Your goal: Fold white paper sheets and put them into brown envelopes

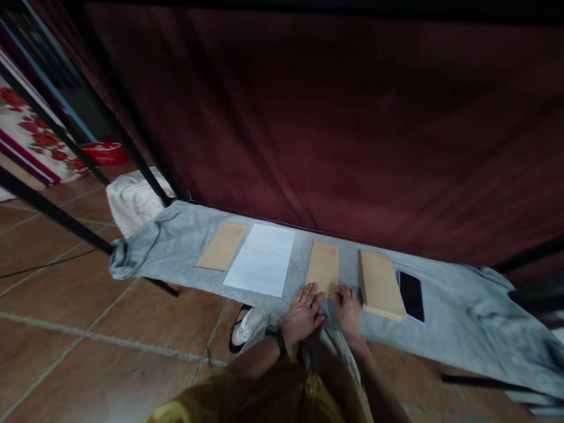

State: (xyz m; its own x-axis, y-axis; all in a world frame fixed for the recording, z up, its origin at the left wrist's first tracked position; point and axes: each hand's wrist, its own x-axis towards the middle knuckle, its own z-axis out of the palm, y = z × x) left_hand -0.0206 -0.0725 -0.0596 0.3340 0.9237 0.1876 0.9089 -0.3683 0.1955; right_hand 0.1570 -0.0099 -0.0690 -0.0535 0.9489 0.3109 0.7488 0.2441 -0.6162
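A single brown paper envelope with faint red marks near its far end lies flat before me. My left hand, a dark watch on its wrist, rests on the envelope's near left corner with fingers stretched out. At the near right edge of the same envelope, the curled fingers of my right hand close on the paper. To the right stands a thick stack of brown envelopes. Left of my hands are a white sheet of paper and another brown envelope, both flat.
Grey cloth covers the narrow bench. A phone lies right of the stack. Behind hangs a dark red curtain, with black metal bars at the left. A red basket sits on the tiled floor.
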